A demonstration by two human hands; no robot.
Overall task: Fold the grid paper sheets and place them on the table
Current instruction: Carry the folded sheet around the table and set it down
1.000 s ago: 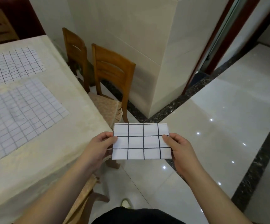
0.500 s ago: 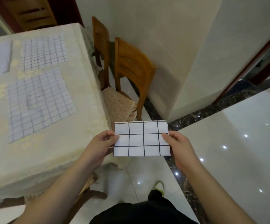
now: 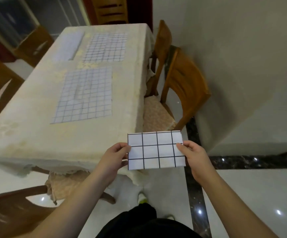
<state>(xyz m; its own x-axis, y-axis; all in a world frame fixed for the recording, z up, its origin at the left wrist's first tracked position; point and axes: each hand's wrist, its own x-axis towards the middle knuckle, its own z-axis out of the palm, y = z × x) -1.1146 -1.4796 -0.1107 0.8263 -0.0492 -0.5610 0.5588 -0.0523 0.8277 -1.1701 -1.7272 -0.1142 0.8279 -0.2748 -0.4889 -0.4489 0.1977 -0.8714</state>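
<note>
Spanning left half, cloth-covered bench (image 3: 36, 134) carrying two flat grid sheets (image 3: 86, 95), (image 3: 105, 47). Wooden chair (image 3: 185, 85) beside it. Folded grid paper (image 3: 156, 150) held off bench's near corner, left hand (image 3: 115, 157) and right hand (image 3: 195, 157) pinching its side edges.

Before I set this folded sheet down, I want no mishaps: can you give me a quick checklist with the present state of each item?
1. Folded white grid paper sheet held at both sides: ok; left hand and right hand each pinch an edge.
2. Sheet flat, not drooping: ok.
3. Sheet above the cream-clothed table: not ok; it hangs off the near right corner, over the floor.
4. Bare cloth to land on: ok; in front of the near unfolded grid sheet.
5. Fold creased tight: cannot tell.
6. Wooden chair clear of the path: ok.
</note>
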